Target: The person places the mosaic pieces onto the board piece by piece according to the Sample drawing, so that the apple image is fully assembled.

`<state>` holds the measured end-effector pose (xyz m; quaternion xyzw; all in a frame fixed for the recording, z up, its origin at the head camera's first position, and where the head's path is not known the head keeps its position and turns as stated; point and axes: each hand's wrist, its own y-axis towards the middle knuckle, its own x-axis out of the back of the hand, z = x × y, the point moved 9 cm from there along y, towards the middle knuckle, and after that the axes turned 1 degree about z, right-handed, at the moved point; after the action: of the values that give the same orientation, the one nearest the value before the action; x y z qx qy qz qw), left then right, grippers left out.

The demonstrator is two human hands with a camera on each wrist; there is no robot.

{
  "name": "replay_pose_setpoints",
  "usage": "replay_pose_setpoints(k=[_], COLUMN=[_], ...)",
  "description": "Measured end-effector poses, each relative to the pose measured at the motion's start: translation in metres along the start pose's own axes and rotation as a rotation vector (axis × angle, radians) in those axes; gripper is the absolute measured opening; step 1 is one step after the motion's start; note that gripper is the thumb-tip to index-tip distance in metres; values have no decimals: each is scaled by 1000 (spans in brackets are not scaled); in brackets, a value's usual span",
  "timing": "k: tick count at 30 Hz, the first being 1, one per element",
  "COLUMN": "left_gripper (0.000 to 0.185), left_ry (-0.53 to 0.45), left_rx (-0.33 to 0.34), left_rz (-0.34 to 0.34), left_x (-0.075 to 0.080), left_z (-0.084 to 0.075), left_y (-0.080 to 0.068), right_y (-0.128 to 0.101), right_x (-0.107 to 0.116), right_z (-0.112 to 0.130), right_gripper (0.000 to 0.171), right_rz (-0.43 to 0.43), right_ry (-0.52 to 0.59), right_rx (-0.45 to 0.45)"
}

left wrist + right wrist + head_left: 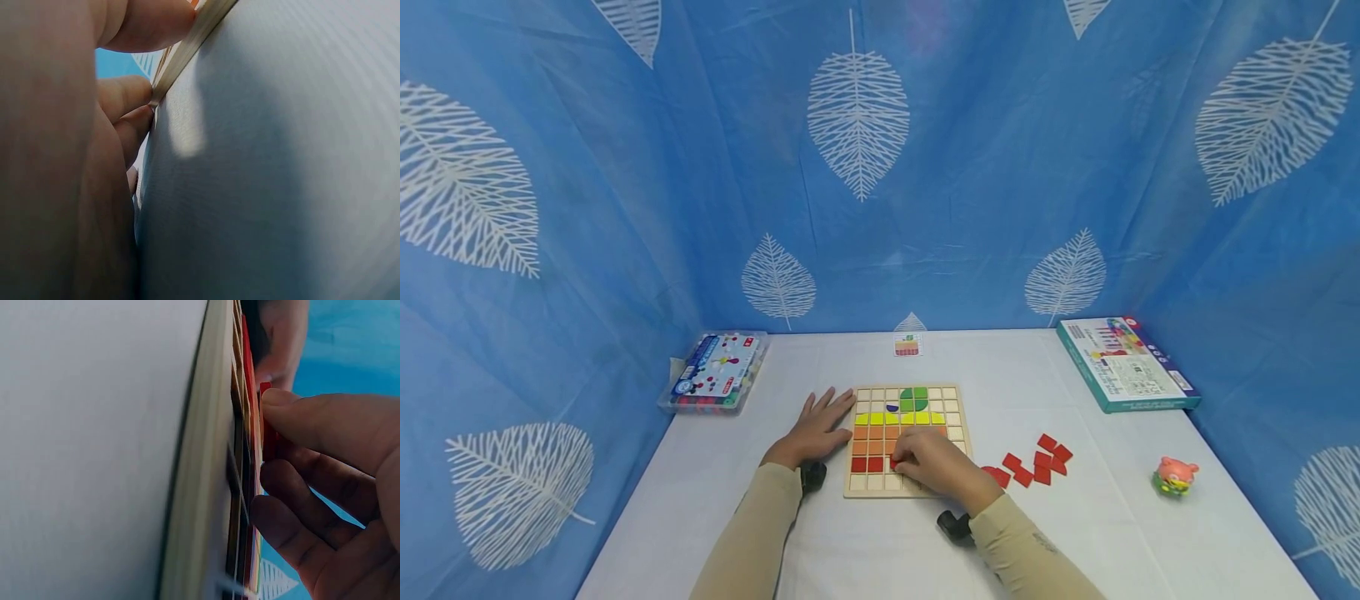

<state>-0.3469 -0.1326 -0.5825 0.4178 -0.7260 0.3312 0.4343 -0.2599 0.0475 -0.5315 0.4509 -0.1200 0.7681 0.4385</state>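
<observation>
A wooden grid board [856, 486] lies on the white table, partly filled with orange, yellow, green and red tiles and a small dark blue piece. My right hand [934, 463] is over the board's lower middle, pinching a red square tile [269, 422] between thumb and fingers. Left of it, two red tiles [867, 464] sit in the grid under the orange rows. My left hand [816, 429] rests with fingers spread at the board's left edge, its fingertips touching the wooden rim [187, 53]. The right hand hides part of the lower grid.
Several loose red tiles [1042, 468] lie to the right of the board. A small pattern card [907, 344] is at the back. A clear plastic case [715, 373] stands back left, a boxed set [1127, 364] back right, and a pink toy figure [1176, 477] far right.
</observation>
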Motion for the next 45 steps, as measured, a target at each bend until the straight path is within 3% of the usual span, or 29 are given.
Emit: replay_pose_setpoints(k=[15, 22, 28, 34, 45], left_gripper=[73, 73, 74, 75, 75], left_ry=[5, 11, -4, -23, -20], left_rx=[-5, -2, 5, 4, -2], left_rz=[-8, -5, -2, -5, -2], left_x=[-1, -2, -2, -2, -1], left_z=[1, 1, 2, 1, 0], left_y=[0, 0, -1, -1, -1], right_y=[8, 3, -6, -21, -70], right_x=[-8, -7, 7, 28, 79], right_z=[6, 2, -5, -25, -89], right_gripper=[7, 6, 6, 7, 18], right_rz=[35, 33, -35, -94, -176], right_ry=[-81, -32, 14, 22, 48], right_rx=[-55, -72, -65, -125, -390])
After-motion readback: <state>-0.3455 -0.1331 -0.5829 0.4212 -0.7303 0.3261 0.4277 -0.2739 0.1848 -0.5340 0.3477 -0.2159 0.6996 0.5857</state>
